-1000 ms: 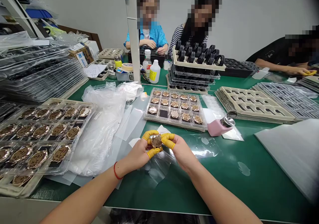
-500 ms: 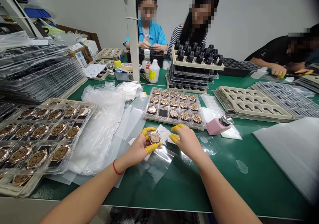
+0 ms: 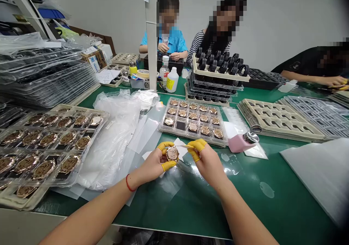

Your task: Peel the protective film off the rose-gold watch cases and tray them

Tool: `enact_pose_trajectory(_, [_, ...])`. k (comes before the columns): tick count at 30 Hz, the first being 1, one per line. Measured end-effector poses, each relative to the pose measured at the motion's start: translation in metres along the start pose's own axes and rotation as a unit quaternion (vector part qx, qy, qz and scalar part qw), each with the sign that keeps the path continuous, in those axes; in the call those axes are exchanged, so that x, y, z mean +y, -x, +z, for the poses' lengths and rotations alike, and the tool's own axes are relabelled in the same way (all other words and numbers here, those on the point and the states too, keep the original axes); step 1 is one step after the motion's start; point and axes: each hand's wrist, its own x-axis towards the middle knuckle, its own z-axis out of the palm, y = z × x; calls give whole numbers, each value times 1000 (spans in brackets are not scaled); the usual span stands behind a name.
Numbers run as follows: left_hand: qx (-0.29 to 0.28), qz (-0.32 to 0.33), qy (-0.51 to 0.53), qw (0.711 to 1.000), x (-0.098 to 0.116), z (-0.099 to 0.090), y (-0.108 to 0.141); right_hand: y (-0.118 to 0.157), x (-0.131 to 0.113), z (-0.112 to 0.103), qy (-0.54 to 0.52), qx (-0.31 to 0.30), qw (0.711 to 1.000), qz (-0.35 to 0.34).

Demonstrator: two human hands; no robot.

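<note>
My left hand (image 3: 160, 160), with yellow finger covers, holds a round gold-rimmed watch case (image 3: 172, 153) by its edges, its printed back facing up. Close on its right, my right hand (image 3: 200, 153) has its yellow-covered fingers pinched together on something thin and pale, too small to name. White paper pieces (image 3: 180, 146) and clear film (image 3: 229, 164) lie beneath and around the hands. Behind them stands a clear tray (image 3: 188, 133) of similar watch cases, with one slot in its front row showing only black.
More watch cases fill trays (image 3: 89, 143) at the left, beside plastic bags (image 3: 109, 143). A pink bottle (image 3: 240, 142) stands right of the middle tray. Stacked trays (image 3: 280, 117) and a white sheet (image 3: 319, 172) lie farther right. Co-workers sit across the table.
My right hand's fingers have closed into a pinch beside the watch case. My left hand still holds the case. The whole view has shifted slightly.
</note>
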Motion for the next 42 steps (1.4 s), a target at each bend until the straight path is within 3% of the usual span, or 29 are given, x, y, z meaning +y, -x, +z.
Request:
enact_pose_trajectory(3, [-15,18,-10,1000,-1,1,1,5,-12,8,-80,38,985,-148])
enact_pose_trajectory(6, [-30,9,-20,999,-1,3,1,6,-16,21,-39,45,982,-177])
enact_pose_trajectory(10, [-43,3,-19,999,-3,4,1,4,-11,30,-14,63,985,-158])
enact_pose_trajectory(16, [-77,6,25,997,-5,7,0,-3,-5,29,-12,23,995,-97])
enact_pose_trajectory(19, [-66,-10,40,997,-5,6,-1,-6,2,24,-109,19,993,-49])
enact_pose_trajectory(22, [-49,-30,43,997,-4,2,-3,-7,8,13,-232,52,971,20])
enact_pose_trajectory(24, [-45,-31,42,998,-3,1,-2,-6,6,7,-254,50,966,24])
enact_pose_trajectory(27, [-53,-14,55,997,-1,2,0,-2,-5,7,-189,-7,980,-59])
enact_pose_trajectory(30, [-67,-17,85,994,-1,7,2,0,-13,21,-96,1,991,-96])
enact_pose_trajectory(34, [-55,-30,97,993,-8,9,0,-7,4,41,-147,32,988,-17])
enact_pose_trajectory(37, [-8,-26,78,997,-12,4,-3,-15,25,45,-172,0,983,63])
enact_pose_trajectory(40, [-5,-16,90,996,-13,-1,-4,-15,29,45,-68,-24,995,72])
enact_pose_trajectory(42, [-19,-13,107,994,-14,0,-4,-11,20,49,-91,-17,994,62])
